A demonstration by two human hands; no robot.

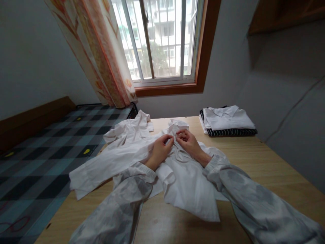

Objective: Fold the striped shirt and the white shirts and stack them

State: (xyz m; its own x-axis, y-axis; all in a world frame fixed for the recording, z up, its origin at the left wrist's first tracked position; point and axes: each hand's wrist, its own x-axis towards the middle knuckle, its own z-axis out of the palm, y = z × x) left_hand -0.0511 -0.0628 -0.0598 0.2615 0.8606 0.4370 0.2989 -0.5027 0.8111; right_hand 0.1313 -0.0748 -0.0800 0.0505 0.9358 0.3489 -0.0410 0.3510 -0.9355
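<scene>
A white shirt (189,179) lies spread and rumpled on the wooden table, its collar (179,123) toward the window. One long sleeve stretches out to the left, and the hem hangs toward the near side. My left hand (162,147) pinches the front of the shirt just below the collar. Close beside it, my right hand (189,144) pinches the same area, fingertips bent inward. The small part between the fingertips is too fine to make out. Behind the left sleeve rests a second crumpled white shirt (132,128).
On the table's (269,173) far right sits a stack of folded clothes (228,118), white over black striped. A bed with a checked cover (50,152) adjoins the left side. A window (162,44) and a patterned curtain (101,51) are behind the table.
</scene>
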